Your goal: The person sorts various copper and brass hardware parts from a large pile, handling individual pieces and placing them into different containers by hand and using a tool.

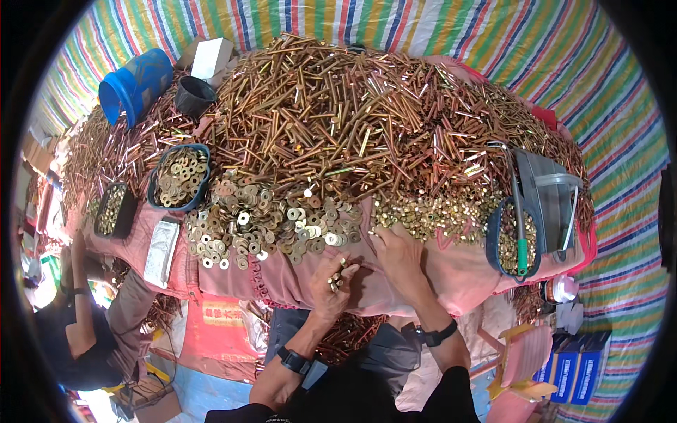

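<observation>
My left hand [330,287] is closed around several brass-coloured bolts [337,276], whose ends poke out between the fingers. It hovers over the pink cloth in front of the washers. At the front edge of a heap of small gold-coloured nuts [437,217], my right hand [399,257] has its fingers curled together; whatever lies between its fingertips is too small to make out. Flat round washers [271,220] are spread in a loose pile to the left of the nuts. Behind both piles rises a large mound of long bolts [317,113].
A blue tub of washers [179,178] and a dark tray of nuts [113,210] stand at left. At right are a blue tub of nuts [513,243], a green-handled tool [522,255] and a grey scoop [539,190]. A blue bucket [137,84] lies tipped. Another person [77,331] sits at far left.
</observation>
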The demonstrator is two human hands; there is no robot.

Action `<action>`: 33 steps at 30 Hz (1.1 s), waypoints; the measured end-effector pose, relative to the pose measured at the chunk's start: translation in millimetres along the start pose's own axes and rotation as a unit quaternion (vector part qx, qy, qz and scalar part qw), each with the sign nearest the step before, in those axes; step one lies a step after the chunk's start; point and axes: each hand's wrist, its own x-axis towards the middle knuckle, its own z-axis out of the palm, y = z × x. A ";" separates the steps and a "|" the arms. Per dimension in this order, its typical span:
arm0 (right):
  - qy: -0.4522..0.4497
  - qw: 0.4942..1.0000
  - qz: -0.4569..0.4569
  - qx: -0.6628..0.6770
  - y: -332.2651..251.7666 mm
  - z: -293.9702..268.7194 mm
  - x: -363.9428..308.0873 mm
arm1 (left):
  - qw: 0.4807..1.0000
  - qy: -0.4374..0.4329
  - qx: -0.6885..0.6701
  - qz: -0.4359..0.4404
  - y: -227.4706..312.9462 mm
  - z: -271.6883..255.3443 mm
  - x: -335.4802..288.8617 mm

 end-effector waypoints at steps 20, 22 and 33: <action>-0.191 0.803 0.145 0.546 -14.6 -17.6 -21.0 | 0.999 -0.022 -0.040 0.017 1.9 0.0 -0.8; -0.196 0.816 0.126 0.529 -15.0 -16.0 -22.7 | 0.999 -0.030 -0.039 0.024 1.3 -0.5 -1.1; -0.030 0.946 -0.098 0.307 -36.1 -20.6 -21.9 | 0.998 -0.045 -0.037 0.035 -1.4 -1.5 -3.4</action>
